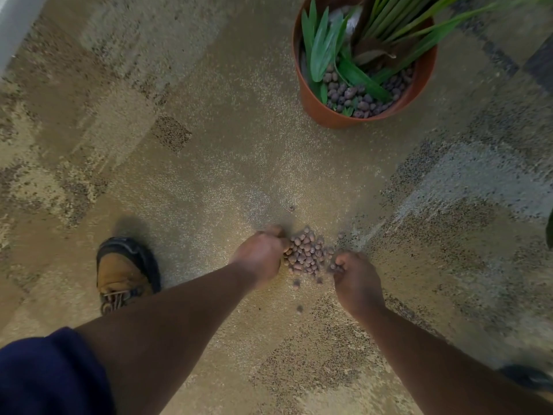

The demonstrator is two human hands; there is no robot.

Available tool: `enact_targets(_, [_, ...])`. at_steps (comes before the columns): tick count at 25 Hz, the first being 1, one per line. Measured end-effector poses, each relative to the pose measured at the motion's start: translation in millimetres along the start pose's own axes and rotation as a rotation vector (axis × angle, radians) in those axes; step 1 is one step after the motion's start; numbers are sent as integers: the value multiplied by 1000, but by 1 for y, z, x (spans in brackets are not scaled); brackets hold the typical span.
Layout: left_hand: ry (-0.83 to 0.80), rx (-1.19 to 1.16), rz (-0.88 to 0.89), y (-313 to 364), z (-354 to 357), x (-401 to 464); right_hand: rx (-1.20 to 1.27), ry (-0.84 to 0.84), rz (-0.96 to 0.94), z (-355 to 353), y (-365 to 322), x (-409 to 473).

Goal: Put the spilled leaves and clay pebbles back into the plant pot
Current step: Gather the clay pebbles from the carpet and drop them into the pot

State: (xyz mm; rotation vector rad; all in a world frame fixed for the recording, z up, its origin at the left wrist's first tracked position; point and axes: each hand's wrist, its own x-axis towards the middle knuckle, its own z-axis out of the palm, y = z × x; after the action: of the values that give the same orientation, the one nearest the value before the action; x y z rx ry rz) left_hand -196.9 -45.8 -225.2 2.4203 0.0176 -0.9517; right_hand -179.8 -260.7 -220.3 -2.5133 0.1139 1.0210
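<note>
Plant pot (323, 112), terracotta, upright on the patterned carpet (185, 181) well beyond the fingertips; inside it, green leaves (324, 46) over a bed of clay pebbles already in the pot (362, 100). Spilled clay pebbles (306, 254) lie heaped on the carpet between the two hands: left hand (260, 259) curled, its fingers touching the heap's left edge; right hand (356, 280) curled at the right edge with a few pebbles against its fingertips. Whether either hand encloses pebbles, cannot tell; a few strays lie just nearside of the fingers.
</note>
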Motion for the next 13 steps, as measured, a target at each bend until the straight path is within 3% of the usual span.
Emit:
enact_targets(6, [-11, 17, 35, -5, 3, 1, -127, -13, -98, 1, 6, -1])
enact_targets(13, [196, -309, -8, 1, -35, -3, 319, 160, -108, -29, -32, 0])
